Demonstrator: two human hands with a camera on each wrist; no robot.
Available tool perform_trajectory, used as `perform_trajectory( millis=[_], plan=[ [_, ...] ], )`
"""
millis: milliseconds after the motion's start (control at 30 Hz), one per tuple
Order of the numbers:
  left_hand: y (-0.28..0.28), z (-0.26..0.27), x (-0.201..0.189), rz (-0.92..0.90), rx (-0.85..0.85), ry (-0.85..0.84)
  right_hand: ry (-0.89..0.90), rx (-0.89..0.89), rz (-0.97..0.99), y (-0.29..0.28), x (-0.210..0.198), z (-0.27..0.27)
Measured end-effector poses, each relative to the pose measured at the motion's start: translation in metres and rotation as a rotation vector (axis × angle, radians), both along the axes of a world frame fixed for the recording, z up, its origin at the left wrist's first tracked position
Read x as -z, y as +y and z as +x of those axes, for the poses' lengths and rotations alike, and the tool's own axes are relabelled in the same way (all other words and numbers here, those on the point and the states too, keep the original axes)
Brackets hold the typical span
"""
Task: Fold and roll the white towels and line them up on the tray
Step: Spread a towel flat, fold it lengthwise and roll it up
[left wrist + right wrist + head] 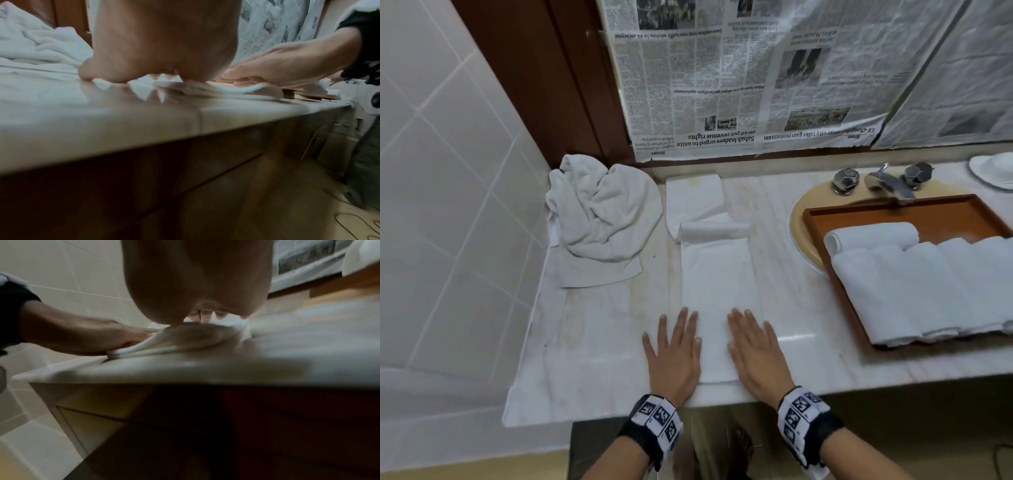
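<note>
Towel (717, 291) lies under flat hands below newspaper (722, 138) headlined "Sabah leaders urged to unite".

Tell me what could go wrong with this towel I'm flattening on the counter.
1. The folded towel has a loose flap curled over at its far end; rolling may come out lopsided.
2. Its near end lies by the counter edge under your left hand and right hand; it could slide off.
3. The tray overhangs the sink and might tip.
</note>
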State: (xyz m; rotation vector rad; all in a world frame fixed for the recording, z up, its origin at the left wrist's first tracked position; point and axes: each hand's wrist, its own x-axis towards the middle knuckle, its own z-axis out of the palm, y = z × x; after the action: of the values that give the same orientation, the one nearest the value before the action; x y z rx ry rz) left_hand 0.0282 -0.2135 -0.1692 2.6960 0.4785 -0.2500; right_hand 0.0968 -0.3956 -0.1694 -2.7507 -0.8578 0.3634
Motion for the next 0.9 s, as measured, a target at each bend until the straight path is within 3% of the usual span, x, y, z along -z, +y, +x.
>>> perform_trajectory(
  millis=[300,400,467,567,733,900],
  plan=[
    [-0.004,-0.016,-0.004,0.049,-0.017,0.068,0.044,0.115,-0.053,-0.033,0.008,0.009],
    [0.001,-0.017,-0.012,-0.017,0.014,-0.030,0.012,0.163,0.039,-0.051,-0.003,0.010],
    [0.008,-0.024,-0.013,-0.115,0.113,-0.161,-0.081,0.081,0.138,-0.061,-0.004,-0.003],
    [0.016,-0.033,-0.011,-0.193,0.301,-0.152,-0.138,-0.156,0.266,-0.065,-0.003,-0.030],
    [0.008,-0.046,-0.005,-0.028,0.460,-0.154,-0.141,-0.260,0.247,-0.063,0.000,-0.028],
    [-0.005,-0.056,0.002,0.035,0.454,-0.201,-0.085,-0.360,0.212,-0.074,-0.003,-0.019]
  ],
)
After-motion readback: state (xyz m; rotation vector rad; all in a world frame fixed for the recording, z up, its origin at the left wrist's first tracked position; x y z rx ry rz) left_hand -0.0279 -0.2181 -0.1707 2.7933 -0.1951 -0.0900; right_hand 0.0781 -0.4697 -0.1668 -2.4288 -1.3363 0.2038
